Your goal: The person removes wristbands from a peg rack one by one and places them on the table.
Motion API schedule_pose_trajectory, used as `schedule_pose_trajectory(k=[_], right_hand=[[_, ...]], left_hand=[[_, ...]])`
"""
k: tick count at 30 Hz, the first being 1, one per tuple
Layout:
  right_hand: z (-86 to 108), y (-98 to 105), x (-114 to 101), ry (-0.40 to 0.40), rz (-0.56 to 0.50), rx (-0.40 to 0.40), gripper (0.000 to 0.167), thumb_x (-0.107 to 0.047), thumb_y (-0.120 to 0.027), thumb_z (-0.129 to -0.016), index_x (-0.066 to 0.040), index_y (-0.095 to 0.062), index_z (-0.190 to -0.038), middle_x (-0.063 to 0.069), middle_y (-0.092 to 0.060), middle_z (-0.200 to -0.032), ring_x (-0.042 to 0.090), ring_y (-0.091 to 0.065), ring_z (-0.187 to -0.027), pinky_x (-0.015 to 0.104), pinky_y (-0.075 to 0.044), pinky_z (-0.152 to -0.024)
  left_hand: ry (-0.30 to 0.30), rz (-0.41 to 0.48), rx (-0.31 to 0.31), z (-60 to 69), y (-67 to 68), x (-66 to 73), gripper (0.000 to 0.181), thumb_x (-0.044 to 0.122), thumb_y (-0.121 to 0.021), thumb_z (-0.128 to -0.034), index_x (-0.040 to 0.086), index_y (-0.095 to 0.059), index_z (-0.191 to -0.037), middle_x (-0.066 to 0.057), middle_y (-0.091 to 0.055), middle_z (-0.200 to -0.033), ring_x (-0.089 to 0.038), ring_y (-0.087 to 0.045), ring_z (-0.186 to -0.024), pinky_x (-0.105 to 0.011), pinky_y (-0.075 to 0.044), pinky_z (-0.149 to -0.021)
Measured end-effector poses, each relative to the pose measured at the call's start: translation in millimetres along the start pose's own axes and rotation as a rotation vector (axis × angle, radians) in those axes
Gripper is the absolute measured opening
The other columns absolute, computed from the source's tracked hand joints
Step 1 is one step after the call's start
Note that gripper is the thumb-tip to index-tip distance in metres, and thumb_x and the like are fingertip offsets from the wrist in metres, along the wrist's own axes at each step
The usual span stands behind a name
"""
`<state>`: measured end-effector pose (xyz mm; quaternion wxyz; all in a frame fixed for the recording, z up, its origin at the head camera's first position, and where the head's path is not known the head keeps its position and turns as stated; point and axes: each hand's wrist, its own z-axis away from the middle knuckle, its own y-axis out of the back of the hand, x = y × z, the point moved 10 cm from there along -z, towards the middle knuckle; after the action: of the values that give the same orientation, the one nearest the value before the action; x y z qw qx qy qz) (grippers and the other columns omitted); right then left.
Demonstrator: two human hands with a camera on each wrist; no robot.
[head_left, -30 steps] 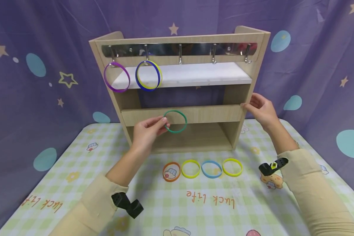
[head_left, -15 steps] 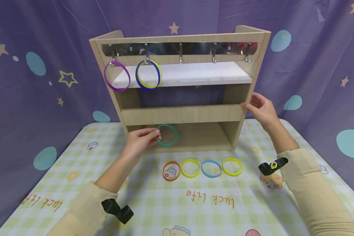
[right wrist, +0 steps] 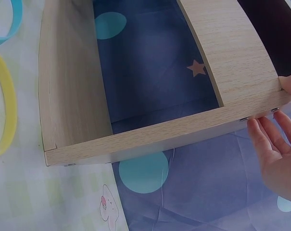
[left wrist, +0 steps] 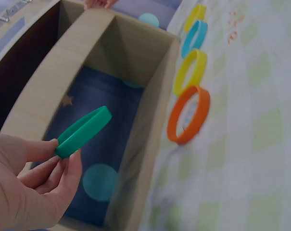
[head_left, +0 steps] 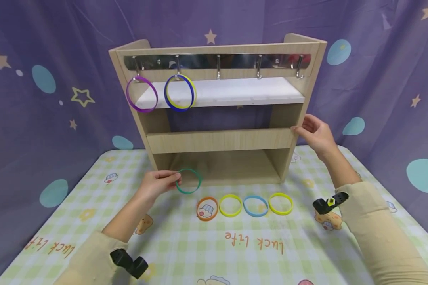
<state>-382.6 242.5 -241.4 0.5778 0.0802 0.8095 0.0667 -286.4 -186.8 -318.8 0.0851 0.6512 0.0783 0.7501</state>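
Note:
My left hand pinches a green silicone wristband between thumb and fingertips, low before the left front of the wooden shelf unit. My right hand grips the unit's right side panel; in the right wrist view its thumb lies on the front edge and its fingers on the outer face. Just right of the green band, an orange wristband, a yellow wristband, a light blue wristband and a second yellow one lie in a row on the tablecloth.
A metal hook rail runs across the unit's top. A purple wristband hangs from its leftmost hook. On the second hook hang a dark blue wristband and a yellow one. Purple curtain surrounds the checked table.
My left hand has moved down and to the left with the green wristband, from in front of the unit's middle board to near the table. My right hand stays on the side panel.

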Motion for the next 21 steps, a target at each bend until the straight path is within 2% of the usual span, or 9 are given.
schedule_pose_trajectory(k=[7, 13, 17, 21], right_hand=[[1.2, 0.3, -1.7, 0.012, -0.079, 0.002, 0.029, -0.01, -0.07, -0.086, -0.025, -0.059, -0.108, -0.023, -0.065, -0.094, -0.008, -0.061, -0.089, 0.003, -0.05, -0.075], [2.6, 3.1, 0.7, 0.016, -0.052, 0.005, 0.029, -0.009, -0.069, -0.087, -0.026, -0.059, -0.108, -0.024, -0.065, -0.092, -0.008, -0.06, -0.086, 0.003, -0.05, -0.074], [0.5, 0.8, 0.7, 0.024, -0.054, -0.005, 0.028, -0.009, -0.069, -0.087, -0.026, -0.059, -0.107, -0.022, -0.066, -0.091, -0.007, -0.061, -0.085, 0.003, -0.05, -0.074], [-1.0, -0.7, -1.3, 0.033, -0.064, -0.008, 0.028, -0.009, -0.069, -0.087, -0.025, -0.059, -0.108, -0.022, -0.066, -0.092, -0.007, -0.061, -0.086, 0.003, -0.05, -0.074]], left_hand=[[0.026, -0.118, -0.078, -3.7, 2.3, -22.5, 0.04, 0.015, -0.061, -0.0945, -0.013, -0.057, -0.123, -0.003, -0.075, -0.09, -0.008, -0.07, -0.082, -0.024, -0.061, -0.08], [0.058, -0.152, -0.105, -5.8, 2.9, -37.5, 0.039, 0.012, -0.061, -0.0939, -0.015, -0.056, -0.121, -0.013, -0.075, -0.095, -0.012, -0.071, -0.083, -0.028, -0.061, -0.081], [0.101, -0.168, -0.101, -5.1, 7.0, -49.8, 0.037, 0.011, -0.061, -0.0939, -0.014, -0.057, -0.12, -0.011, -0.075, -0.094, -0.011, -0.07, -0.084, -0.031, -0.061, -0.084], [0.114, -0.185, -0.117, -3.7, 9.0, -55.6, 0.036, 0.012, -0.06, -0.0945, -0.013, -0.059, -0.119, -0.004, -0.075, -0.088, -0.01, -0.069, -0.083, -0.031, -0.061, -0.083]])
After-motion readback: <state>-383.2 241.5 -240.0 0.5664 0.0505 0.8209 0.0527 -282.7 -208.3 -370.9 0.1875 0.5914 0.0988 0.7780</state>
